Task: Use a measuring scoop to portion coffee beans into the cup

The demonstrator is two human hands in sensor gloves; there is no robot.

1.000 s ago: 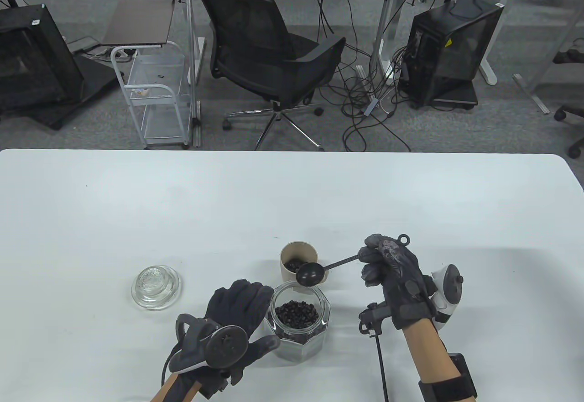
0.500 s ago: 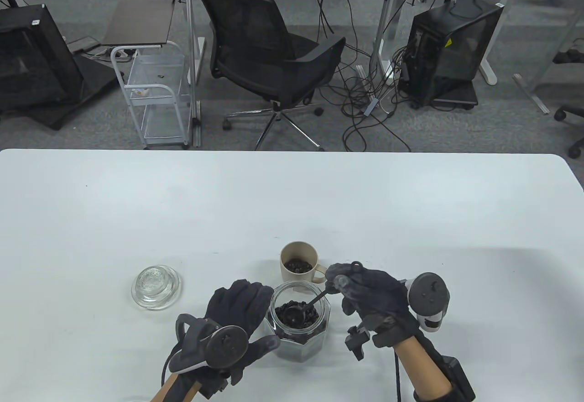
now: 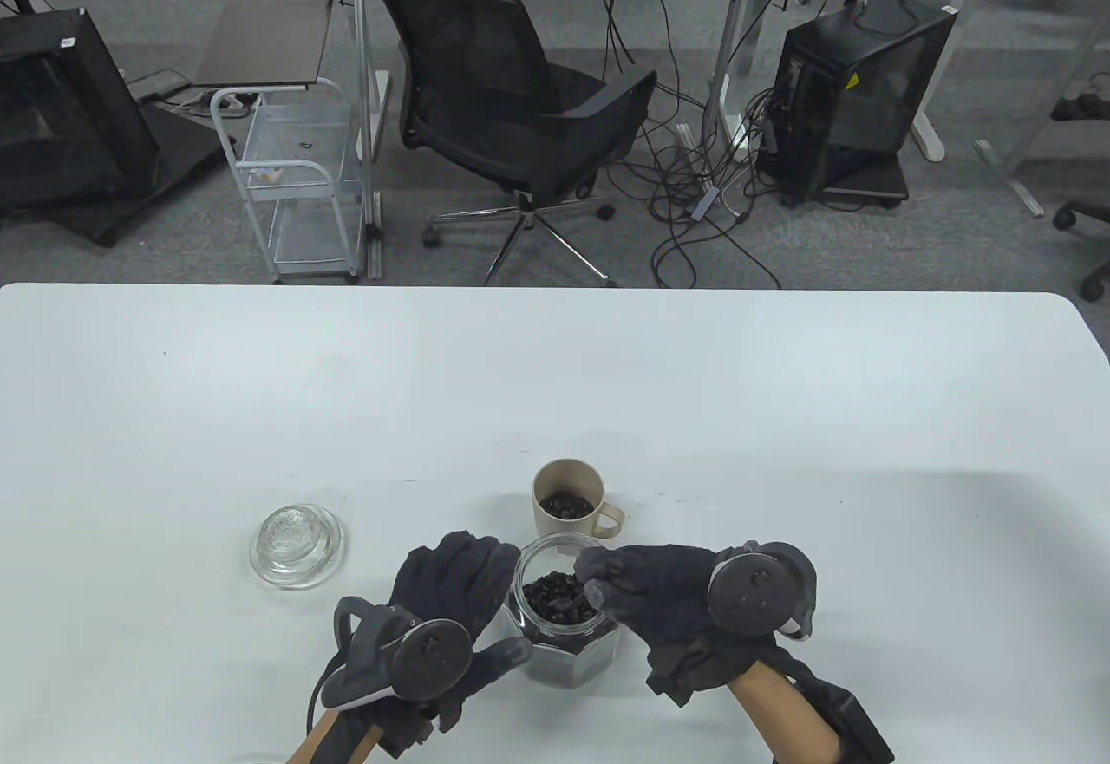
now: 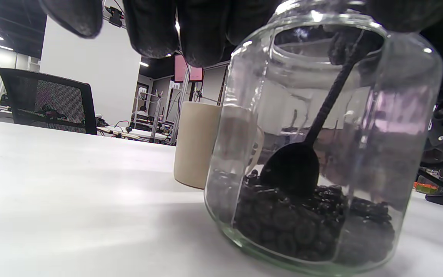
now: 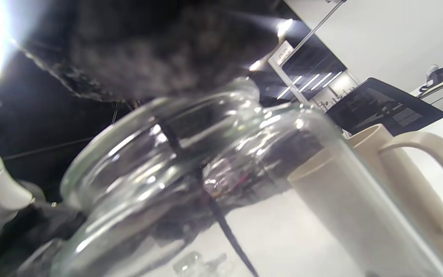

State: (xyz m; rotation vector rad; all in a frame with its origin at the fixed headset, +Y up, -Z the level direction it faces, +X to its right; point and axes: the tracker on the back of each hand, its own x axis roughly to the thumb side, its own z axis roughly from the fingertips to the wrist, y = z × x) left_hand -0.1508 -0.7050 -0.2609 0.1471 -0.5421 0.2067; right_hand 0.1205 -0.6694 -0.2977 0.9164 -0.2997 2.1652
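A faceted glass jar (image 3: 564,643) partly filled with coffee beans (image 3: 555,595) stands near the table's front edge. My left hand (image 3: 460,599) grips its left side, fingers curled round the glass (image 4: 190,30). My right hand (image 3: 659,595) hovers over the jar mouth and pinches the handle of a black measuring scoop (image 4: 294,169); its bowl is dug into the beans (image 4: 306,227). The handle (image 5: 206,192) runs down through the jar opening. Just behind the jar stands a beige cup (image 3: 568,499) with some beans in it, also seen as a beige cup (image 5: 363,196) with its handle to the right.
A glass lid (image 3: 296,545) lies on the white table (image 3: 555,382) to the left of the jar. An office chair (image 3: 512,105) and desks stand beyond the far edge.
My right hand carried the scoop from above the cup back to the jar, then lowered it steeply into the beans. My left hand stayed on the jar.
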